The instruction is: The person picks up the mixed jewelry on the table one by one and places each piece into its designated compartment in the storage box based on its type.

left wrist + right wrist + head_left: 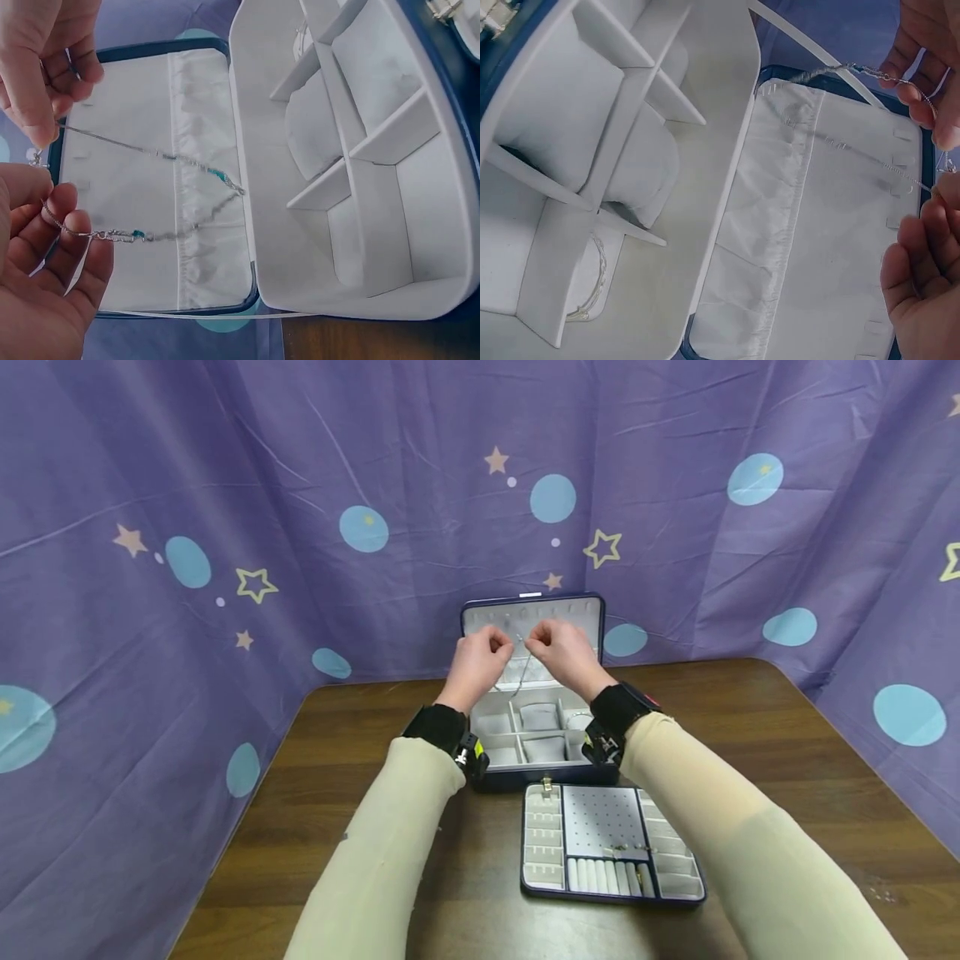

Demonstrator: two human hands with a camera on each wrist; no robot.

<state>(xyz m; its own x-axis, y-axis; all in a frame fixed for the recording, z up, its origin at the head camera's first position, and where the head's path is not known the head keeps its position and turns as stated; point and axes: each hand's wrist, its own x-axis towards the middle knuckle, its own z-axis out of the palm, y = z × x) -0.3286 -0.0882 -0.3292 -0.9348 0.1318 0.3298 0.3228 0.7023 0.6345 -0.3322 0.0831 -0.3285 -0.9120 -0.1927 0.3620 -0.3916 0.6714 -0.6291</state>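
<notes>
A thin silver necklace [196, 163] with small turquoise beads hangs in a loop between both hands, in front of the raised lid [480, 618] of a navy jewelry box [510, 779]. My left hand [477, 664] pinches one end between thumb and forefinger. The other end is pinched the same way by my right hand [564, 652], a short gap away. Between the fingertips a small clasp piece [35, 156] shows. The loop's low end hangs near the hinge side of the box, before the lid's gathered fabric pocket [206, 255].
Grey cushions [538, 717] fill some box compartments, and a silver bracelet [598, 281] lies in one. In front, a lift-out tray [600, 818] with ring rolls holds a few small earrings [617, 847]. Tiny clear pieces [881, 893] lie at the table's right. A purple curtain [420, 593] hangs behind.
</notes>
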